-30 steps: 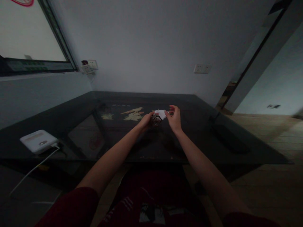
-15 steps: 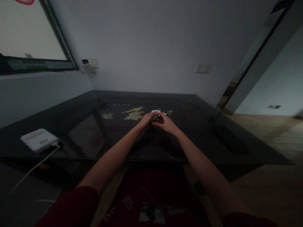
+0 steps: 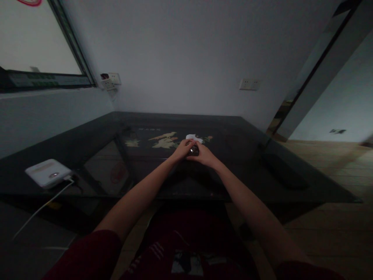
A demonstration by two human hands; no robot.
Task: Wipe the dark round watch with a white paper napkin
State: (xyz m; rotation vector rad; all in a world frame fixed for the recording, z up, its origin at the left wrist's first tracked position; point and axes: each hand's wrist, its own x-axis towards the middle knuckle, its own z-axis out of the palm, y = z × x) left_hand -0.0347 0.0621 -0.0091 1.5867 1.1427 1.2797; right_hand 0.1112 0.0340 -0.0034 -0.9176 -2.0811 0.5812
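A small, dark, shiny object (image 3: pixel 194 150) with a bright glint sits between my two hands near the middle of the table; its kind is too small and dim to make out. My left hand (image 3: pixel 183 148) closes round its left side, with fingers over the top. From the right, my right hand (image 3: pixel 204 154) curls about it, thumb low and fingers high. Just beyond the fingertips lies a crumpled white piece (image 3: pixel 194 137), like tissue or paper. My fingers hide much of the small object.
The dark glass table (image 3: pixel 233 132) bears a printed bird and flower pattern (image 3: pixel 164 140). On its left stands a white box-shaped device (image 3: pixel 48 172) with a white cable (image 3: pixel 43 210) hanging over the edge. A long dark object (image 3: pixel 282 171) lies at the right. Wall sockets (image 3: pixel 250 84) are behind.
Both hands have shifted slightly, and the small object shows a brighter glint at a different angle. More of the white piece behind the fingers is visible.
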